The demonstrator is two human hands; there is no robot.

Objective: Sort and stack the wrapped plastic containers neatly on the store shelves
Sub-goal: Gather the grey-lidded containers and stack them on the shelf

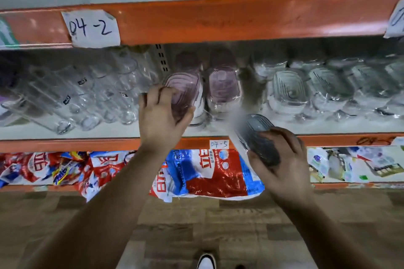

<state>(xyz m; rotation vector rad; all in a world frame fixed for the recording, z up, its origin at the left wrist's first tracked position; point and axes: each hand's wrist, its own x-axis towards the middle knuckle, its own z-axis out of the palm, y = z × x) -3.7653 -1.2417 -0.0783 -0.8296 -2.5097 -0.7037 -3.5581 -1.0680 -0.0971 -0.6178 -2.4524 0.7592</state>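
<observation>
My left hand (160, 113) grips a wrapped pink-lidded container (185, 89) standing on the middle shelf (109, 131). A second pink-lidded wrapped container (224, 87) stands right beside it, with more pink ones stacked behind. My right hand (282, 159) holds a wrapped grey container (255, 131) in front of the shelf's orange edge, tilted and partly blurred. Several clear, wrapped containers (288, 91) lie in a row to the right on the same shelf.
Clear glass tumblers (87, 98) in plastic lie at the shelf's left. An orange beam (218, 19) with a paper label "04-2" runs above. Below, red and blue bags (207, 172) fill the lower shelf. Wood-patterned floor and a shoe (206, 261) are underneath.
</observation>
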